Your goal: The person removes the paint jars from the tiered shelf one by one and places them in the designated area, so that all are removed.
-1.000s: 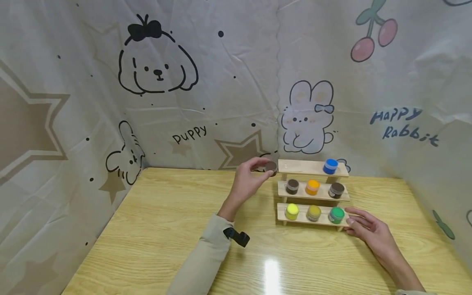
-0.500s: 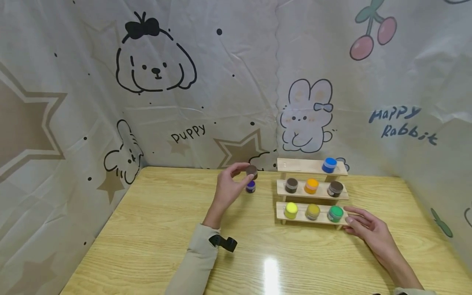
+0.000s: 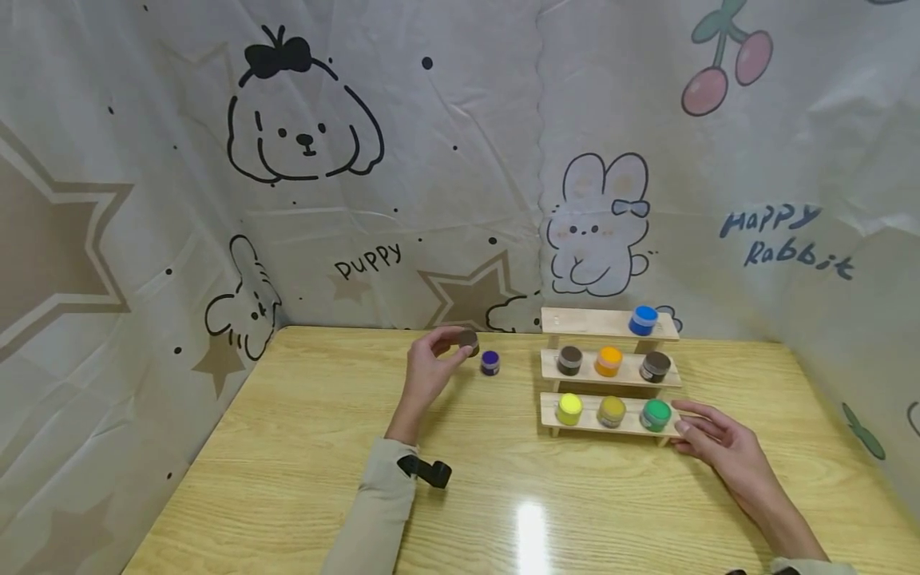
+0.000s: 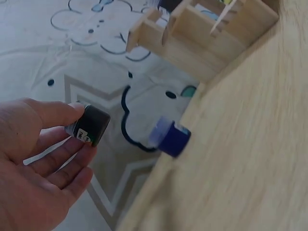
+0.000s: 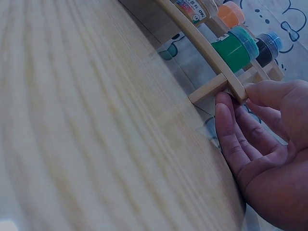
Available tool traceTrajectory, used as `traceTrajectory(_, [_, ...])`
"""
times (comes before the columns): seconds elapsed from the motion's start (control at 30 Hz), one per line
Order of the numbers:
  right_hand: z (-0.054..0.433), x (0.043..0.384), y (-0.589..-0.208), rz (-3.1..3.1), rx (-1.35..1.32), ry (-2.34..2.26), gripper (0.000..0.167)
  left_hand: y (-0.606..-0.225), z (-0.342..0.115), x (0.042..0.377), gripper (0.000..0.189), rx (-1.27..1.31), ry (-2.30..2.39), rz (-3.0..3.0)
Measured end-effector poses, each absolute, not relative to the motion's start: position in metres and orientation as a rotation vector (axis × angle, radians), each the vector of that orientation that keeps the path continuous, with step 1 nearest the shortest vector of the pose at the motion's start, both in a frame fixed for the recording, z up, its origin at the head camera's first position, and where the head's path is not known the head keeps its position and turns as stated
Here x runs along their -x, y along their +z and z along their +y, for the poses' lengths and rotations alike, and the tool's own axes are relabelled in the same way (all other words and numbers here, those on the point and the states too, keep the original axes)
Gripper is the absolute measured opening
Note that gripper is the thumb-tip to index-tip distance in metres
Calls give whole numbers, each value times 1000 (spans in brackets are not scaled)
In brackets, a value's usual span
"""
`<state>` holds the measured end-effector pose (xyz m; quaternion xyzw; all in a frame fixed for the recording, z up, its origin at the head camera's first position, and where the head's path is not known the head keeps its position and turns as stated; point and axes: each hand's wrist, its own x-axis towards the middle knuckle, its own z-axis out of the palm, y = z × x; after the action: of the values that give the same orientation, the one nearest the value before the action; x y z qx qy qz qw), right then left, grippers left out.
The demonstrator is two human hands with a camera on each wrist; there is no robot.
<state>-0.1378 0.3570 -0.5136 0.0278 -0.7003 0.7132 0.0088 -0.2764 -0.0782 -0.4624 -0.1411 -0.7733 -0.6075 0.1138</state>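
My left hand (image 3: 427, 374) pinches a small dark paint jar (image 3: 469, 341) between thumb and fingertips, to the left of the rack. In the left wrist view a printed label shows on that jar (image 4: 91, 126). Just right of it, a purple paint jar (image 3: 490, 364) stands on the table. The three-tier wooden rack (image 3: 585, 322) is at the right. My right hand (image 3: 726, 451) grips the right end of its lowest tier, thumb on top and fingers below, beside the green paint jar (image 5: 236, 52).
On the rack stand a blue jar (image 3: 643, 320) at the top, an orange jar (image 3: 608, 362) between two dark jars in the middle, and yellow (image 3: 569, 409), ochre (image 3: 612, 412) and green jars below. A printed cloth (image 3: 460, 160) hangs behind the wooden table (image 3: 302, 447).
My left hand has carried the dark jar leftward from beside the rack's top tier, past the purple jar, which has come into view. The right hand keeps its grip on the rack.
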Motion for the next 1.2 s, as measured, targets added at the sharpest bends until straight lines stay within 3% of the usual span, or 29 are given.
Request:
traceTrajectory(0.7, [357, 138, -514, -2172, -65, 2256, 41, -506, -93, 292, 28, 264, -1756, -2403])
traceTrajectory(1.2, [358, 138, -513, -2176, -57, 2248, 40, -506, -94, 293, 33, 276, -1700, -2461])
